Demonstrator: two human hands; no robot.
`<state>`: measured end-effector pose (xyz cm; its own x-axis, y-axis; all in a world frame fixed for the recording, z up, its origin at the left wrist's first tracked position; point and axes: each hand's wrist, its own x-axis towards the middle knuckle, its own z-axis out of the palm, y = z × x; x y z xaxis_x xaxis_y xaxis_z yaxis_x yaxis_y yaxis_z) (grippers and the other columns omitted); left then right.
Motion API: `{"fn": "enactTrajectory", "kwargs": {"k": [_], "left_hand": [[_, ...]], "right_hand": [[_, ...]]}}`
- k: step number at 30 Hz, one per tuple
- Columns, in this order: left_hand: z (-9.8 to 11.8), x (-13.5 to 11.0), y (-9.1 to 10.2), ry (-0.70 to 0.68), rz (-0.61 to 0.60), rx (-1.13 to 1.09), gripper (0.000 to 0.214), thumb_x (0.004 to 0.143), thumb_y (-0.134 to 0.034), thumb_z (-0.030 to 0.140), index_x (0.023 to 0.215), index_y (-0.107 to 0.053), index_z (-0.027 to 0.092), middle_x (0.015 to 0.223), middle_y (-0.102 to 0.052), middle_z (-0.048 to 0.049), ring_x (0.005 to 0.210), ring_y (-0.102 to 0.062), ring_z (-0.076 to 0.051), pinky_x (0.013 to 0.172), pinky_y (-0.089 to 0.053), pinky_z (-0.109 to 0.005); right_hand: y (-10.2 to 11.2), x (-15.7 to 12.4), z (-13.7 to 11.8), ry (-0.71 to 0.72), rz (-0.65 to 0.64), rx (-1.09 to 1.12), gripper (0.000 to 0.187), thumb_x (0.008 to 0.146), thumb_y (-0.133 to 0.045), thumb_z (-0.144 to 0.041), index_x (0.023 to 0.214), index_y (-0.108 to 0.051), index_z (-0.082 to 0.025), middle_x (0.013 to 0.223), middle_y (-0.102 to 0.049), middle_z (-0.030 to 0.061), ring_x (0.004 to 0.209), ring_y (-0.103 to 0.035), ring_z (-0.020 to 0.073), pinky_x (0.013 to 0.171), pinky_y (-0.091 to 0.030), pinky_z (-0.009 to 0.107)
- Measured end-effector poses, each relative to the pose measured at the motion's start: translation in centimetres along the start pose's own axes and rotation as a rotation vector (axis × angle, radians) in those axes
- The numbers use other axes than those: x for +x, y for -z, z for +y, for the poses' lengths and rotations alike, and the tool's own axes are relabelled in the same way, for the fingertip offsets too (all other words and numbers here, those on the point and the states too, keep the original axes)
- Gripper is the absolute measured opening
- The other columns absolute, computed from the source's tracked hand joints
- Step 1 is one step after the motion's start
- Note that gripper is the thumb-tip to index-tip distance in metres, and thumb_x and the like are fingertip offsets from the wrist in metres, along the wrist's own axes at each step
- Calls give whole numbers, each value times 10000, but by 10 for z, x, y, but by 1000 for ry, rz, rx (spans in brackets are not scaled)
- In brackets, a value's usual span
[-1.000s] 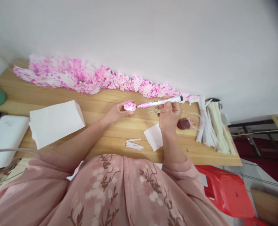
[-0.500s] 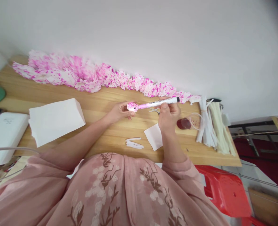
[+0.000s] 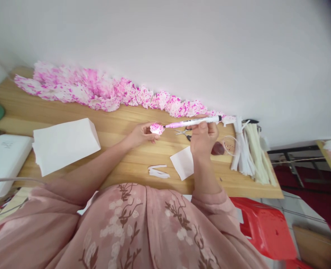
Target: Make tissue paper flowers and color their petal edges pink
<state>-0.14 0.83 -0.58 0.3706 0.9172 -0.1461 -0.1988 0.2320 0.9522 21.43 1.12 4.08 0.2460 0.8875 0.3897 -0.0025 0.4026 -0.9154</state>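
My left hand (image 3: 144, 134) pinches a small white paper piece with pink spots (image 3: 156, 129), above the table. In my right hand (image 3: 204, 136) is a white marker pen (image 3: 193, 122) with a pink front part, gripped like a pencil. Its dark tip points left, at the right edge of the spotted piece; whether it touches cannot be made out. Scissors (image 3: 185, 132) lie on the table behind the pen. White paper strips (image 3: 159, 172) and a square white sheet (image 3: 182, 163) are nearer my body.
Pink-spotted crumpled paper (image 3: 103, 91) runs along the wall. A white paper stack (image 3: 67, 145) and white device (image 3: 8, 160) are on the left. On the right are a dark red jar (image 3: 217, 148), white bundled strips (image 3: 241, 153), cream strips (image 3: 257, 153) and a red stool (image 3: 272, 228).
My right hand has drawn the marker slightly to the right, so its tip has come off the middle of the spotted piece. My left hand keeps its hold. The view has shifted a little.
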Motion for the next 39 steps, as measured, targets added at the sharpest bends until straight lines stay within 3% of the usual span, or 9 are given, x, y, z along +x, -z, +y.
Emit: {"fn": "enactTrajectory", "kwargs": {"k": [8,19,24,27,34,39], "left_hand": [[-4,2,2,-10,-2,18,750,620,-880,323,1303,-640,125,974,-721,-60,725,-625,-134,640,-551,-271],[-1,0,2,-20,-13,51,747,635,-876,350,1304,-637,118,1051,-725,-90,771,-639,-150,661,-554,-280],[-9,5,6,-72,2,57,709,607,-899,374,1235,-678,133,1148,-735,-127,942,-682,-221,829,-569,-367],[-12,8,7,-102,23,44,689,583,-919,364,1200,-698,148,1163,-743,-131,1059,-681,-254,969,-535,-407],[-11,7,7,-115,-16,53,725,562,-929,403,1199,-705,140,1157,-745,-134,1131,-671,-281,1021,-508,-408],[-15,8,7,-124,-16,93,722,574,-915,429,1213,-714,159,1181,-738,-111,1106,-671,-266,999,-509,-392]], "right_hand": [[-3,-5,9,-41,-56,-94,345,766,-730,-565,850,-741,-231,784,-698,-12,632,-612,114,611,-528,253],[-4,-4,6,-56,-58,-3,269,761,-770,-481,854,-751,-229,766,-681,-22,625,-592,94,608,-511,231],[5,6,-28,145,94,32,297,829,-675,-543,818,-711,-249,651,-549,-43,555,-509,88,556,-503,229],[12,6,-42,252,119,65,297,764,-742,-555,761,-705,-261,707,-575,-31,569,-516,94,530,-502,234],[5,-19,-20,3,20,-44,297,758,-763,-520,862,-740,-242,750,-673,-9,632,-597,125,608,-531,269],[4,-26,-10,-12,-58,-48,225,799,-761,-450,869,-760,-236,737,-701,-12,664,-634,127,631,-516,251]]}}
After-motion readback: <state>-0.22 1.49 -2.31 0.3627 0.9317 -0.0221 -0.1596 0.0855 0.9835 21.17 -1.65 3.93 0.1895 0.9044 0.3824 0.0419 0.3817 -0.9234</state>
